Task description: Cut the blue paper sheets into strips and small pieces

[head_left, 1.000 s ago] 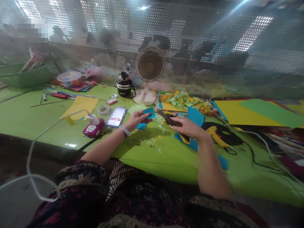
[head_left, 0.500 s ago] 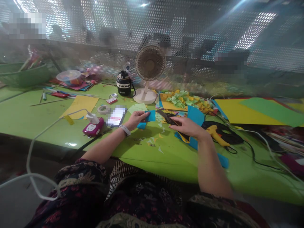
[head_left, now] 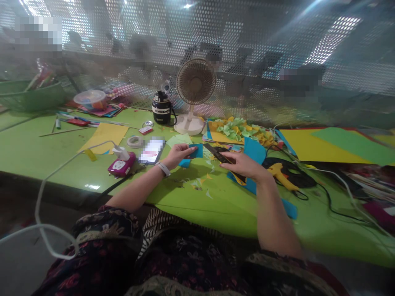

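Between the fingers and thumb of my left hand (head_left: 179, 155) is a small blue paper piece (head_left: 196, 151), its free side facing right. My right hand (head_left: 240, 163) is closed round dark scissors (head_left: 217, 154) with a yellow-edged handle. Their blades point up and left, close to the blue piece but apart from it. Beneath my left fingers another blue scrap (head_left: 184, 163) lies on the green table. A larger blue sheet (head_left: 254, 151) is beside and behind my right hand. Small paper trimmings (head_left: 197, 183) are scattered below and between the hands.
A white fan (head_left: 189, 125) and a black bottle (head_left: 162, 110) stand at the back. Left are a phone (head_left: 152, 150), a tape roll (head_left: 135, 142) and a purple power socket (head_left: 121, 165) with a white cord. A yellow glue gun (head_left: 283, 176) and cables lie right. Crumpled paper pieces (head_left: 236, 128) are piled behind.
The blue paper in my left hand has shifted very slightly right and tilted a little. My right hand and the scissors stay almost where they were.
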Demonstrator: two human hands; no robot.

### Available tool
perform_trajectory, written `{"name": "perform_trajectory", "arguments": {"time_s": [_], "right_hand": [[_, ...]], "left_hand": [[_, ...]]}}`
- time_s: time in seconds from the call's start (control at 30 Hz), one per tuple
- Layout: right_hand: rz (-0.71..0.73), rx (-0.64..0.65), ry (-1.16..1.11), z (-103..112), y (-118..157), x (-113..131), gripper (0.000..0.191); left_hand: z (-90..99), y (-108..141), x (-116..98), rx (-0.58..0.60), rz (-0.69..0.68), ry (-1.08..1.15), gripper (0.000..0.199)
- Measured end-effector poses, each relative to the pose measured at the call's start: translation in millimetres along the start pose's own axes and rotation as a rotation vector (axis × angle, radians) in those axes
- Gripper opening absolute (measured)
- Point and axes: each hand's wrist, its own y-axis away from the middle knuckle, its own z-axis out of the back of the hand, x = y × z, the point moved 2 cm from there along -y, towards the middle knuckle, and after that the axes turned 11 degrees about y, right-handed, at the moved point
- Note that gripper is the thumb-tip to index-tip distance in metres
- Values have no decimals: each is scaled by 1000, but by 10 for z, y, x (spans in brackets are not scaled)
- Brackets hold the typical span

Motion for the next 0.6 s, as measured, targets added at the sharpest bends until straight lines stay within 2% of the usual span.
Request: {"name": "perform_trajectory", "arguments": {"time_s": [0.23,0.4,0.6], "right_hand": [[0,0,6,0,6,2,56],[14,-16,31,-74,-32,-30,54],[65,46,37,-129,-56,-39,57]], "left_hand": [[-46,23,-33,9,17,14,61],[-58,41,-47,40,41,17,62],[-79,58,-45,50,38,49,61]]}}
